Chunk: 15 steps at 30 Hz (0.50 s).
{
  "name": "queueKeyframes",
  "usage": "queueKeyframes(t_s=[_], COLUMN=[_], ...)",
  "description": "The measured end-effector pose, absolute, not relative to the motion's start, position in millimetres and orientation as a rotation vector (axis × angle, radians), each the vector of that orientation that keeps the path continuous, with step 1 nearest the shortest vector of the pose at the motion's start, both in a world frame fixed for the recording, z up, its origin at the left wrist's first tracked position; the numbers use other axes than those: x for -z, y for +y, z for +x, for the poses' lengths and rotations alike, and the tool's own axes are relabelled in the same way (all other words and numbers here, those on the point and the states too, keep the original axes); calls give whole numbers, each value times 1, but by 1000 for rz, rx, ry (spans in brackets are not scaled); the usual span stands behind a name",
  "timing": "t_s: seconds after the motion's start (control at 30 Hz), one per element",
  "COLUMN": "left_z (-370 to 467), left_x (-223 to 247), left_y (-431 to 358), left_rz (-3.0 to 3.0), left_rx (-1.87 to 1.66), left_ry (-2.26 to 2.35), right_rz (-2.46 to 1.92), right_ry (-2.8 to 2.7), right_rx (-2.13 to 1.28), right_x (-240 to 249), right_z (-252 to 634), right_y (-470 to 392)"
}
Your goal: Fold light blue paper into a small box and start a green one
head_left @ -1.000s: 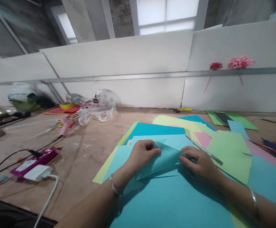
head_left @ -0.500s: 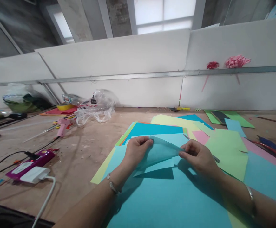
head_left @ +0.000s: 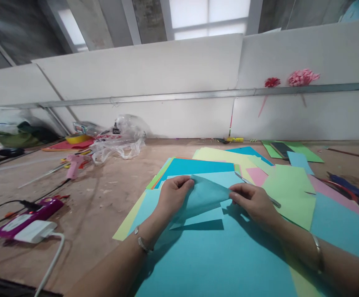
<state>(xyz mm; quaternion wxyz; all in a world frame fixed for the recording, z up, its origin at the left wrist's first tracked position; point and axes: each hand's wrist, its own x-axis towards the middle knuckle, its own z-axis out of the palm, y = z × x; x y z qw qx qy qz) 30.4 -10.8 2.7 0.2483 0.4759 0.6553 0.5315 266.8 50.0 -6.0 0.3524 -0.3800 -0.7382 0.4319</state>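
Note:
A light-blue sheet of paper [head_left: 206, 194], folded to a slanting edge, is lifted over the paper pile between my two hands. My left hand [head_left: 173, 194] pinches its upper left corner between thumb and fingers. At the right-hand tip, the thumb and fingers of my right hand [head_left: 255, 203] are pressed together on the paper. Beneath lies a large blue sheet [head_left: 216, 260], on which the hands cast shadows. A thin metal tool [head_left: 275, 202] rests behind my right hand, its middle hidden by the fingers.
Green paper [head_left: 291, 192] and a dark phone-like slab [head_left: 281, 149] lie to the right, with red-and-blue-handled pliers [head_left: 353, 192] farther out. On the left are a pink glue gun [head_left: 74, 165], a purple power strip [head_left: 40, 214] with a white charger [head_left: 35, 231], and a clear plastic bag [head_left: 120, 144].
The view has shifted slightly, so everything sits a little farther left. My right fingers have closed flatter along the paper's tip; my left hand keeps its pinch.

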Motion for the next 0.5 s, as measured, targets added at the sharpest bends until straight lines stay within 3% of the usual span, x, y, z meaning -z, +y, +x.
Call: queueKeyframes(t_s=[0.33,0.5], left_z=[33,40], left_x=[-9,-16], left_y=[-14,-20], left_rz=[1315,1328], left_rx=[-1443,-1392], left_ry=[1800,1798], right_rz=[-1019,-1015], right_ry=[-1867,-2106], right_rx=[-1063,-898], right_x=[9,5], right_z=[265,270], right_y=[51,57])
